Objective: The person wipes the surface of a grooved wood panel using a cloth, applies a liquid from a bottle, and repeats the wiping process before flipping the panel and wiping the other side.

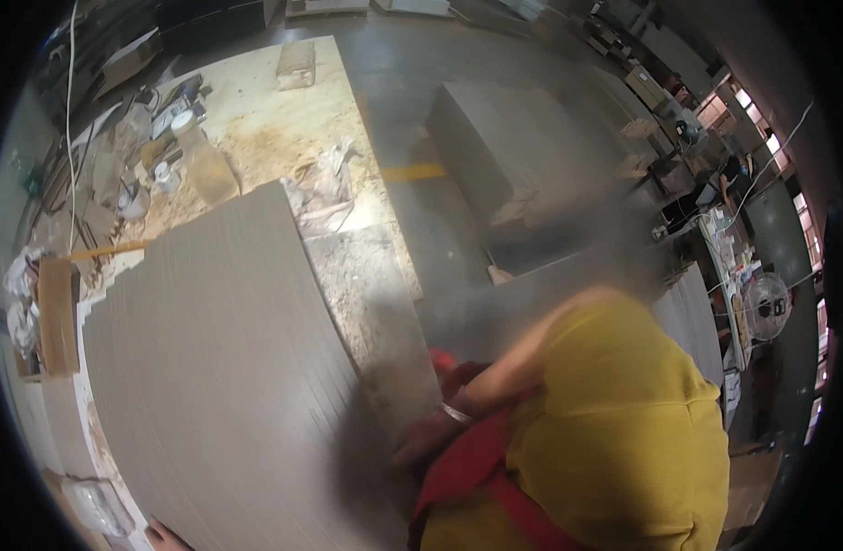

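A broad stack of grey board sheets (219, 349) lies in front of me, its edges fanned in lines along the right side. At the bottom edge of the picture, a small part of my left hand (167, 538) touches the near left edge of the stack; the rest is cut off. My right arm, in a yellow sleeve (623, 413), bends in toward the stack's right side. My right hand (426, 436) is dark and smeared by motion beside that edge, below a bracelet (455, 413) at the wrist. Whether it holds anything is hidden. Red cloth (467, 468) hangs beneath the arm.
Beyond the stack, a stained worktable (256, 115) carries a plastic bottle (204, 161), a small white jar (166, 177), crumpled wrapping (325, 188) and a block (296, 66). A cardboard box (59, 317) stands left. Another board stack (522, 138) and a fan (768, 306) are to the right.
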Demonstrator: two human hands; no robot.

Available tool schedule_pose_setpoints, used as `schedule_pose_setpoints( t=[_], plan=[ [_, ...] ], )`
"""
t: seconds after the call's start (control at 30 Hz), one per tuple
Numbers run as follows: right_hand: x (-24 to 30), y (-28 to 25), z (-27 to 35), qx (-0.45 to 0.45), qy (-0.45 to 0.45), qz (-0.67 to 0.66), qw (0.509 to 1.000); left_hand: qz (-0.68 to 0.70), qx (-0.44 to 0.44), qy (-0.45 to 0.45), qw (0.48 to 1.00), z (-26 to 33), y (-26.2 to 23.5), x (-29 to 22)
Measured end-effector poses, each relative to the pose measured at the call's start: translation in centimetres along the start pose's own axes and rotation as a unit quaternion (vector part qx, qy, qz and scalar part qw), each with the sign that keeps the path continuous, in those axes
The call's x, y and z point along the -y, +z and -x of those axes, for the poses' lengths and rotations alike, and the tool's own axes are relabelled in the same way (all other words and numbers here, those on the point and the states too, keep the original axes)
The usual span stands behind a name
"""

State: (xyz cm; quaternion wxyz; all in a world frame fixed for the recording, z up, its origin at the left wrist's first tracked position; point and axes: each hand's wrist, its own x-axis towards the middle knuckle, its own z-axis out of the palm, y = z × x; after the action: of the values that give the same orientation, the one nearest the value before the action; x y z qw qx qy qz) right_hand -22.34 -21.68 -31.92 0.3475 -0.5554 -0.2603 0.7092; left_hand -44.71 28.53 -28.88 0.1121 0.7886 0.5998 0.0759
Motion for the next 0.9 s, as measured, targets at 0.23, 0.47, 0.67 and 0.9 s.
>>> schedule_pose_setpoints(
  t=[0.23,0.47,0.67,0.9],
  plan=[
    [-3.9,2.6,-5.6,-0.024,-0.112,0.084,0.99,-0.008,-0.027,0.07,0.997,-4.4,0.9,-1.1],
    [1.2,2.5,-2.4,0.016,-0.033,-0.08,0.996,-0.013,-0.038,0.132,0.99,-6.9,2.3,1.0],
    [-0.7,-0.1,-4.1,0.202,0.012,-0.2,0.959,0.008,-0.136,0.312,0.94,7.3,-1.5,-8.3],
    [1.9,-4.6,-3.3,0.297,0.032,-0.117,0.947,0.11,0.047,0.216,0.969,31.5,-1.8,-8.2]
  ],
)
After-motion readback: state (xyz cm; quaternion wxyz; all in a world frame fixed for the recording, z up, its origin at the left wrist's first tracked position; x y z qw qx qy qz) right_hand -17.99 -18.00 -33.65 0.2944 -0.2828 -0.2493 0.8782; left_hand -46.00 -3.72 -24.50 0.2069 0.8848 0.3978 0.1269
